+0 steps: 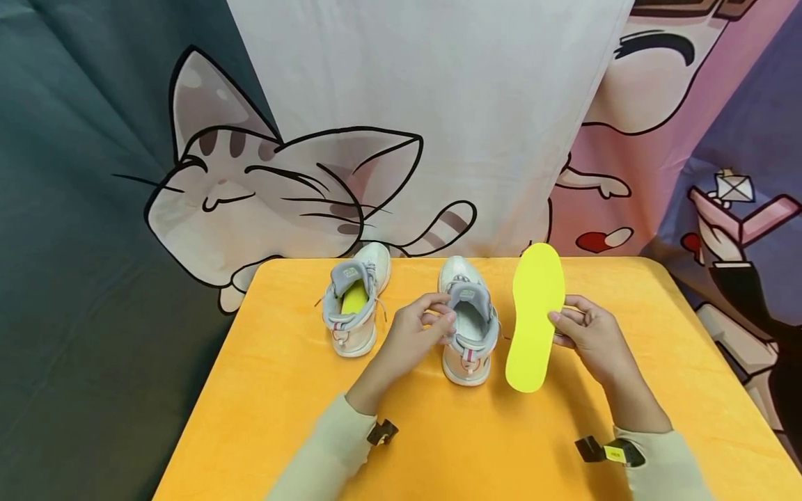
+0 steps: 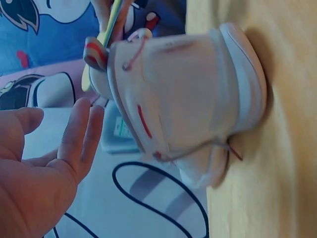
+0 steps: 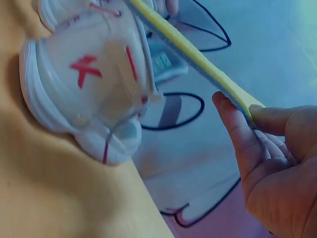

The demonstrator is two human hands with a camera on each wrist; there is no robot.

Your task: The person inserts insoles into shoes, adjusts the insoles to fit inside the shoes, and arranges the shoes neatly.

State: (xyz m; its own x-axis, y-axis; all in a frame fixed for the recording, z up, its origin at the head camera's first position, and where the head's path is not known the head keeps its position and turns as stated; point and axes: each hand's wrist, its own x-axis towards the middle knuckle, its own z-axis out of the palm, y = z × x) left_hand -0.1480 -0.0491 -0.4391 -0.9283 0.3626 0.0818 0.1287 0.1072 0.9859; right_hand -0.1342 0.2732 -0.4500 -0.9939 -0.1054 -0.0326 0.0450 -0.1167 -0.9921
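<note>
My right hand (image 1: 592,337) pinches a bright yellow insole (image 1: 535,313) between thumb and fingers, holding it upright to the right of a pale shoe (image 1: 466,369). In the right wrist view the insole (image 3: 183,47) appears edge-on, grey on one face, with the hand (image 3: 277,163) at its side. My left hand (image 1: 410,334) is at the left side of that shoe's opening. The left wrist view shows the hand (image 2: 54,163) with relaxed, parted fingers, holding nothing, beside the shoe (image 2: 183,89); whether a fingertip touches it I cannot tell.
A second pale shoe (image 1: 358,337) stands to the left on the orange-yellow table (image 1: 476,445), with a yellow-green insole (image 1: 354,298) inside it. Behind the table's far edge hangs a printed cloth (image 1: 476,83) with a cartoon cat.
</note>
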